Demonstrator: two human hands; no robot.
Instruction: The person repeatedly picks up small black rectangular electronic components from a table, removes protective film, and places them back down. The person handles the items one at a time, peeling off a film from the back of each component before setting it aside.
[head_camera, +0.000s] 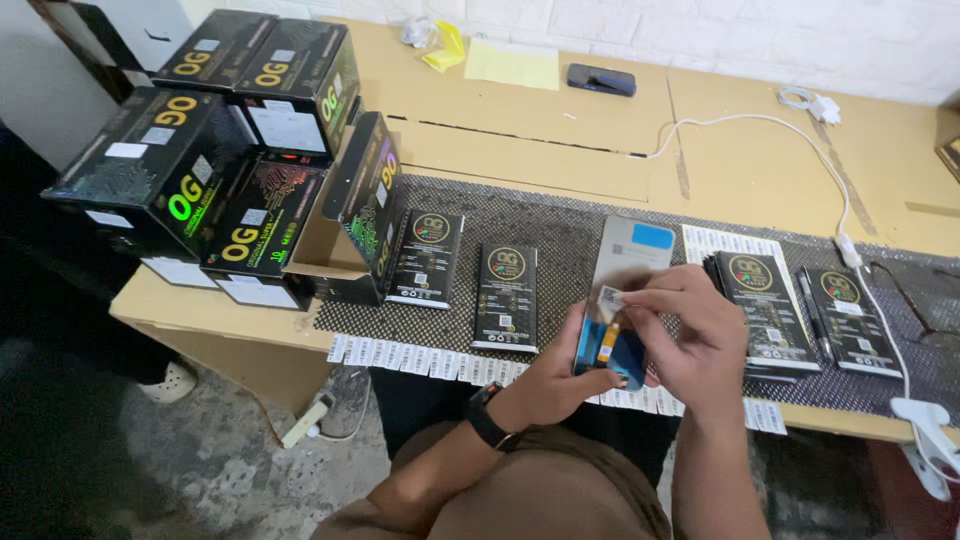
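Hands (640, 345) on phone screen (622, 290), flat black pkgs (507, 297) alongside, stacked boxes (200, 150) left

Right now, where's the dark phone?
In the head view, the dark phone lies flat at the far edge of the table, just right of the yellow paper sheet, well beyond both hands.

I counted five big black cartons (190, 150) stacked at the left of the tabletop (560, 150). Two slim black packs (465, 265) lay flat mid-mat, plus two stacks of them (800, 310) at the right. One screen panel (625, 265) was in hand. One dark phone (601, 79), one white charger (824, 108), one yellow sheet (512, 65).
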